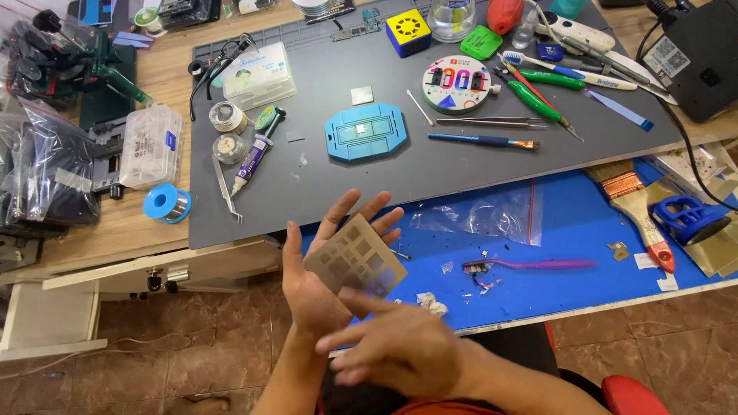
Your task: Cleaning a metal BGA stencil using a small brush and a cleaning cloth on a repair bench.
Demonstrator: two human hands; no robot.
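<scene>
The left hand lies open under the metal stencil, above the blue mat. The right hand rubs it with loose fingers; light, flat strokes seem best.

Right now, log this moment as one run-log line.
left hand: open palm, metal stencil lying flat on it | right hand: fingers on stencil's lower edge, blurred | behind: blue mat, purple toothbrush
</scene>
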